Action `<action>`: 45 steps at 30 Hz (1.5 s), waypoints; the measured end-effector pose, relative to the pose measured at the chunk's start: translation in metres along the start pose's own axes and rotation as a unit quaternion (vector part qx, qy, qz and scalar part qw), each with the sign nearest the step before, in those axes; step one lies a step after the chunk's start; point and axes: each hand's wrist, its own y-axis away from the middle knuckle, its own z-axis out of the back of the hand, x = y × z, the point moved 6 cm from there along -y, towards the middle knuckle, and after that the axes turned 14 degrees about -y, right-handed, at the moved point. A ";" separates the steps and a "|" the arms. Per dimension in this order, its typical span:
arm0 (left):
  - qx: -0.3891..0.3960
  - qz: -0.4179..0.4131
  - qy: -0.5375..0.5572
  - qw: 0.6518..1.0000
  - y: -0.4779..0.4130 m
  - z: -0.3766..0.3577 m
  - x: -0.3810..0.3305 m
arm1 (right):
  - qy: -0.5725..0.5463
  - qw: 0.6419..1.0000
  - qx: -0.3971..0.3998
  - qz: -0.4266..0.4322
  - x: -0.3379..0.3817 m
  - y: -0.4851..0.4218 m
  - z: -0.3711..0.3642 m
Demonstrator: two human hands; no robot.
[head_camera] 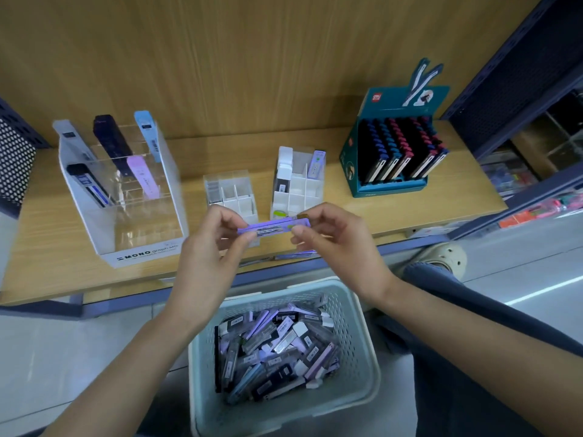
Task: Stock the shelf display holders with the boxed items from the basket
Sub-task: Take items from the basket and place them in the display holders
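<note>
**Q:** Where is the box, and how does it lie?

**A:** I hold the slim purple box (273,227) pinched at both ends. My left hand (214,247) has its left end between thumb and fingertips, and my right hand (334,241) has the right end in the same way. Its long axis runs left to right, about level, over the front edge of the wooden shelf (410,209). The basket (202,367) stands below, full of similar boxes.

**Q:** Which way are the holders from it?

**A:** Beyond it, away from me. The low white holder (232,197) is just behind my left hand and the taller white holder (299,187) just behind my right. An upright lilac box (316,164) stands in a back compartment of the taller one. I judge the right hand nearer to that holder, and the box would need turning on end to go in.

**Q:** Its look?

**A:** Thin, translucent violet, with a dark strip along the middle; the print is too blurred to read
</note>
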 end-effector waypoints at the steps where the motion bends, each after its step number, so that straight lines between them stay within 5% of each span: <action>1: 0.007 -0.014 -0.019 1.000 0.000 -0.007 -0.002 | 0.015 1.000 -0.011 0.020 0.005 -0.001 0.007; 11: 0.054 -0.128 -0.156 0.978 -0.048 -0.075 -0.022 | 0.104 0.988 -0.065 0.093 0.016 -0.028 0.055; 15: 0.098 -0.165 -0.295 0.936 -0.074 -0.099 -0.023 | 0.147 0.971 -0.137 0.133 0.019 -0.060 0.091; 20: 0.158 -0.198 -0.428 0.868 -0.069 -0.124 -0.009 | 0.233 0.951 -0.136 0.152 0.012 -0.098 0.102; 33: 0.192 -0.228 -0.421 0.857 -0.043 -0.131 -0.002 | 0.389 0.915 -0.025 0.104 -0.026 -0.134 0.080; 40: 0.198 -0.230 -0.369 0.879 -0.031 -0.133 -0.001 | 0.401 0.906 -0.054 0.122 -0.024 -0.138 0.077; 45: 0.156 -0.267 -0.407 0.859 -0.028 -0.131 0.004 | 0.439 0.887 -0.057 0.131 -0.020 -0.138 0.073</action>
